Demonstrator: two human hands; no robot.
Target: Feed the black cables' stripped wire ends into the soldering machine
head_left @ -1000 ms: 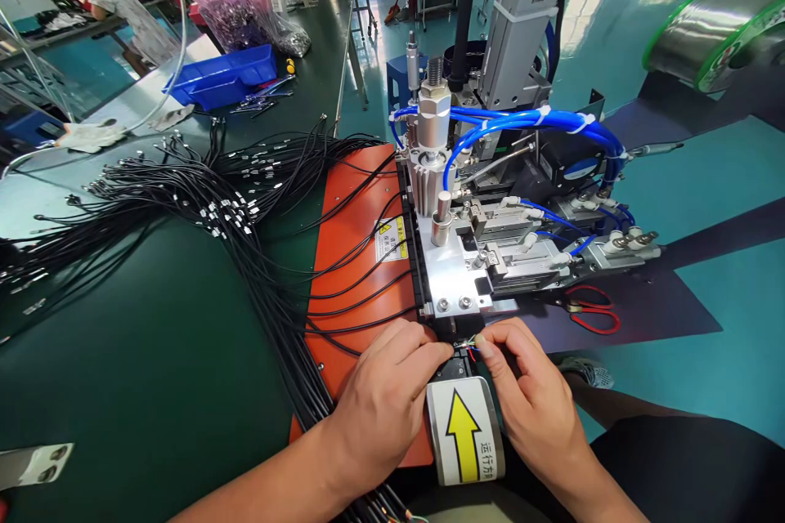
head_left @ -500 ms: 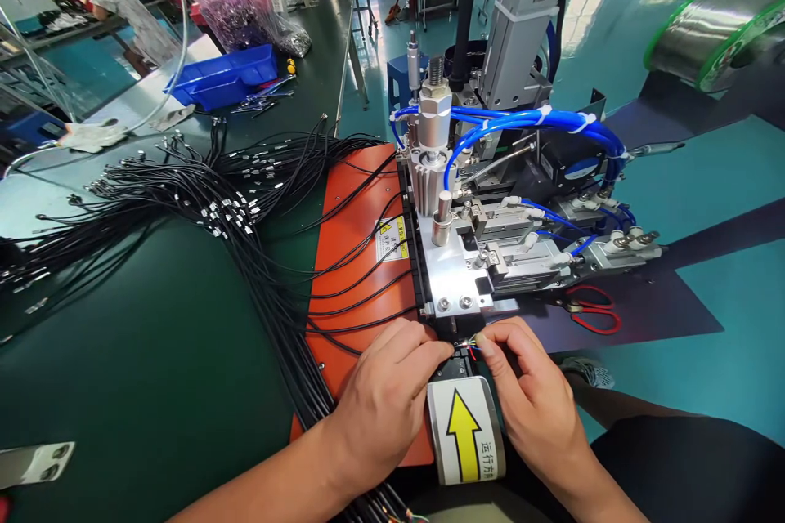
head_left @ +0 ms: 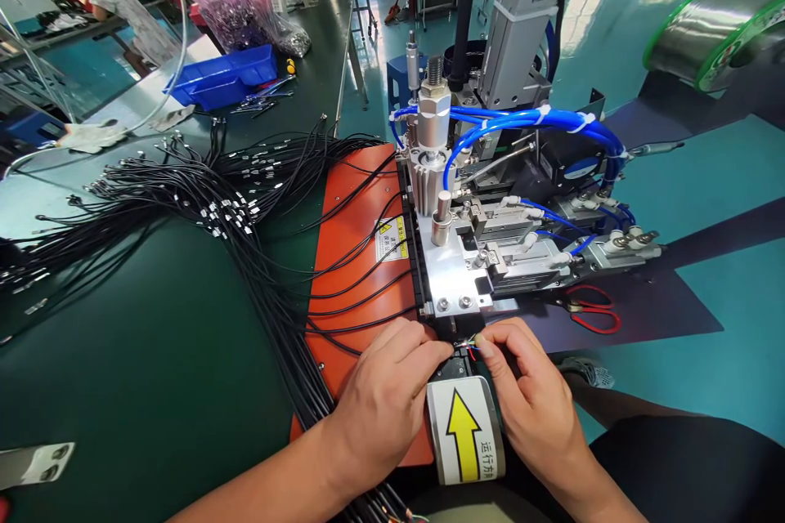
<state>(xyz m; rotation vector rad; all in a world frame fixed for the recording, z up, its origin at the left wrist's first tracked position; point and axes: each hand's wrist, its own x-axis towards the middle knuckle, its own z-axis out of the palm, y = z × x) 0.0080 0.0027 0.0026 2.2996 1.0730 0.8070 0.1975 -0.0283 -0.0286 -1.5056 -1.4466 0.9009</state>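
My left hand [head_left: 392,384] is closed, its thumb and forefinger pinching a black cable at the front end of the machine's track. From that cable end, thin coloured wires [head_left: 469,343] fan out to the right. The fingertips of my right hand [head_left: 527,392] are pinched on those wires. Both hands meet just in front of the machine's bright metal plate [head_left: 450,278]. Below them is a curved guard [head_left: 463,429] with a yellow arrow label. My left fingers hide most of the held cable.
A large bundle of black cables [head_left: 251,261] lies along the left, some crossing the orange plate [head_left: 361,221] into the machine. Red-handled scissors [head_left: 594,310] lie at right. A blue bin [head_left: 224,78] and a solder-like wire spool [head_left: 717,29] stand farther off. A person [head_left: 132,12] works at far left.
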